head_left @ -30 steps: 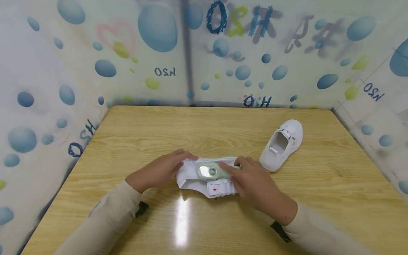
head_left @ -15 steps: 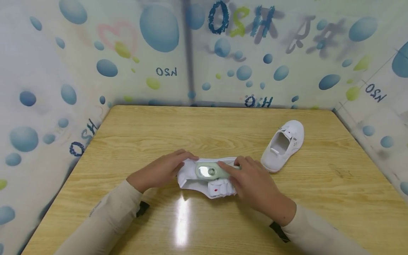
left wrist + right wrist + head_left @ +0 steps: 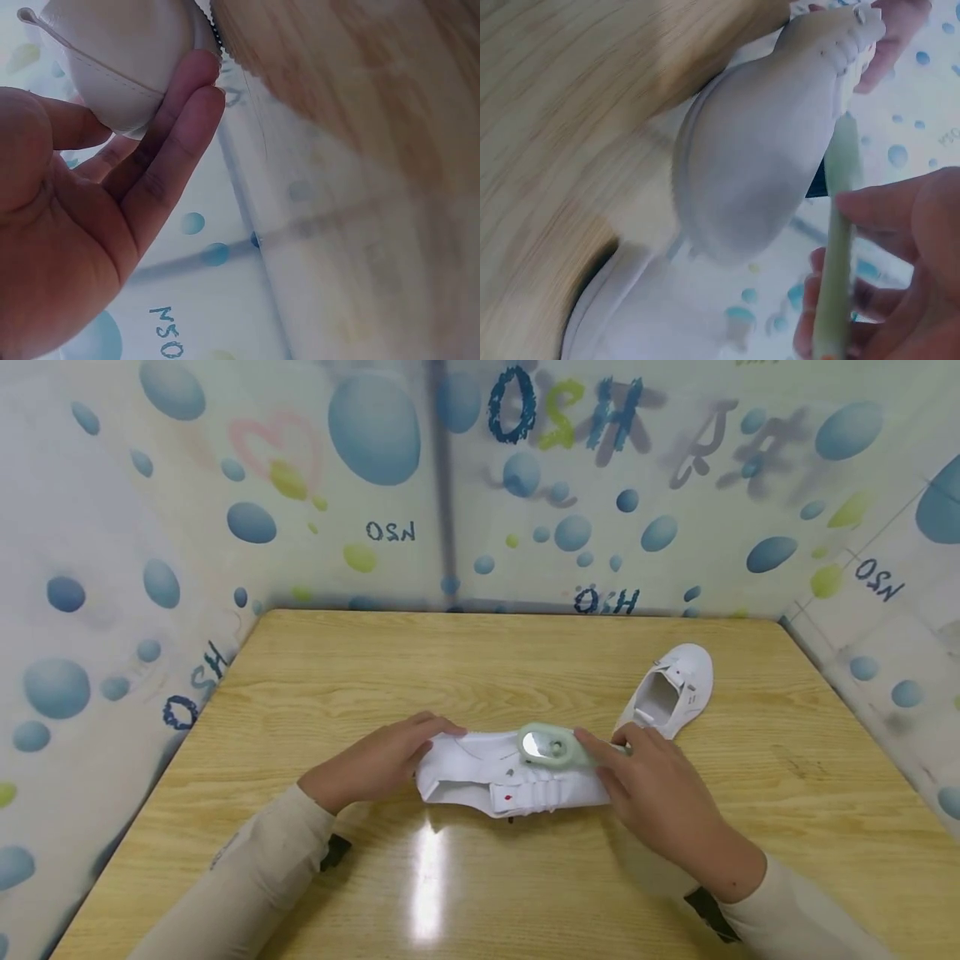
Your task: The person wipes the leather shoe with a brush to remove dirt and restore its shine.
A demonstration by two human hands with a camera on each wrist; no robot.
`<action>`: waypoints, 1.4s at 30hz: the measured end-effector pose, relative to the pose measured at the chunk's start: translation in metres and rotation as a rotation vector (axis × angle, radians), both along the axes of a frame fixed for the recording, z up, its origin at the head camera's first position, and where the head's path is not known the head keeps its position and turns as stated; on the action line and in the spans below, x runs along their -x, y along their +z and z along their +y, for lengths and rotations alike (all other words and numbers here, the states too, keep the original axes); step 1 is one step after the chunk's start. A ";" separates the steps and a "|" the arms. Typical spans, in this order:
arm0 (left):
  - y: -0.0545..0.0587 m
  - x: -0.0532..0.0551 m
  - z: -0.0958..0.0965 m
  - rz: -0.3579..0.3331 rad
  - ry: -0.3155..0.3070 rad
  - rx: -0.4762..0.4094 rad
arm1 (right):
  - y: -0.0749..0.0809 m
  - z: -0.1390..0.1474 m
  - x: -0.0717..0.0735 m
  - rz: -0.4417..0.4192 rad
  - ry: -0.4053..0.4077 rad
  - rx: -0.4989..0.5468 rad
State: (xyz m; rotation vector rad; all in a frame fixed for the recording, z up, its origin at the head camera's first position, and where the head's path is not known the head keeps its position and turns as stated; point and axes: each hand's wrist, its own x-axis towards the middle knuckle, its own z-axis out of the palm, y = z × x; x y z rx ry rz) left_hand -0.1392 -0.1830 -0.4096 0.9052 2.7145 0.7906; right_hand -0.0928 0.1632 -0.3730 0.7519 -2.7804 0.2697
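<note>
A white lace-up shoe lies tilted on its side on the table, its heel left and its toe right. My left hand grips the heel, and in the left wrist view thumb and fingers pinch the heel from both sides. A light green brush with a long handle and a shiny oval window on its back lies against the shoe's upper side, near the laces. My right hand holds its handle, the index finger stretched along it. The brush's underside is mostly hidden.
A second white shoe stands upright at the back right, its heel partly behind my right hand. The wooden table ends at a wall printed with blue and green bubbles.
My right hand has slid the brush to the right along the shoe, from near the heel opening toward the toe, uncovering the laces. The left hand and shoe have stayed in place.
</note>
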 end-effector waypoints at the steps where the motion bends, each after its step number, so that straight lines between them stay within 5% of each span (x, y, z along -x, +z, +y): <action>1: -0.001 0.000 0.000 -0.012 0.005 -0.008 | 0.000 0.004 -0.001 0.008 0.008 0.013; 11: -0.010 0.012 -0.027 -0.280 0.142 -0.104 | -0.007 0.037 -0.010 -0.009 0.035 0.130; 16: -0.014 0.020 -0.050 -0.474 0.287 -0.204 | -0.016 0.044 -0.012 -0.138 -0.019 0.093; 20: -0.015 0.023 -0.064 -0.559 0.386 -0.291 | -0.025 0.047 -0.014 -0.186 -0.003 0.001; 27: -0.018 0.034 -0.071 -0.649 0.482 -0.442 | -0.035 0.046 -0.013 -0.147 0.014 -0.049; 34: -0.016 0.033 -0.070 -0.725 0.508 -0.533 | -0.041 0.042 -0.016 -0.247 0.041 -0.032; 39: -0.010 0.029 -0.062 -0.689 0.503 -0.534 | -0.038 0.039 -0.022 -0.352 0.023 -0.031; 42: -0.004 0.025 -0.058 -0.575 0.511 -0.407 | -0.036 0.038 -0.024 -0.370 0.006 -0.081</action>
